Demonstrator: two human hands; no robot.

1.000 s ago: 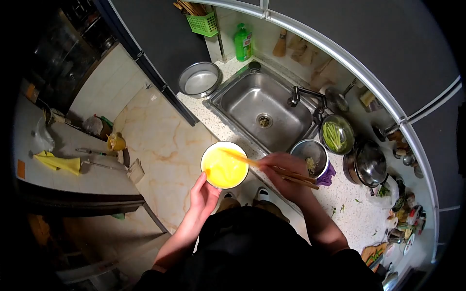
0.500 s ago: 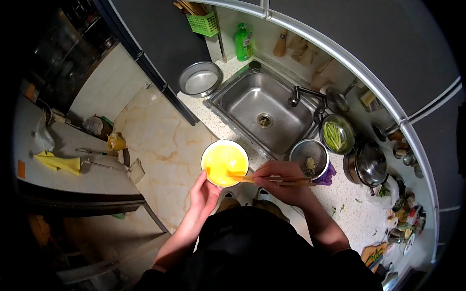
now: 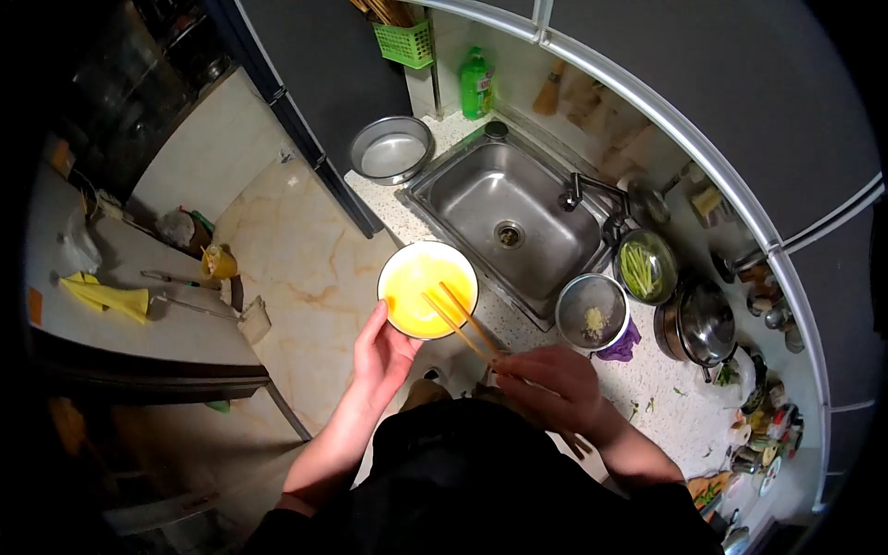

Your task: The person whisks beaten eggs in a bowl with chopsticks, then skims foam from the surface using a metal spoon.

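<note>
My left hand (image 3: 381,353) is closed on the lower left rim of a white bowl (image 3: 473,305), its thumb over the edge and the fingers under it. Yellow beaten egg (image 3: 416,285) fills much of the bowl, which is held in the air in front of the counter. A pair of wooden chopsticks (image 3: 470,339) is gripped in my right hand (image 3: 555,388), to the lower right of the bowl. Their tips reach into the egg, slightly apart, and their back ends stick out below my hand.
A steel sink (image 3: 499,185) with a black faucet (image 3: 592,190) lies beyond the bowl. On the counter stand a round metal pan (image 3: 392,176), a bowl with minced bits (image 3: 575,338), a bowl of green stalks (image 3: 661,294) and a lidded pot (image 3: 698,324). Green detergent (image 3: 476,85) stands behind the sink.
The bowl has risen slightly in view. My right hand has moved down, and the chopsticks have swung from nearly level to a steep slant, their tips still in the egg.
</note>
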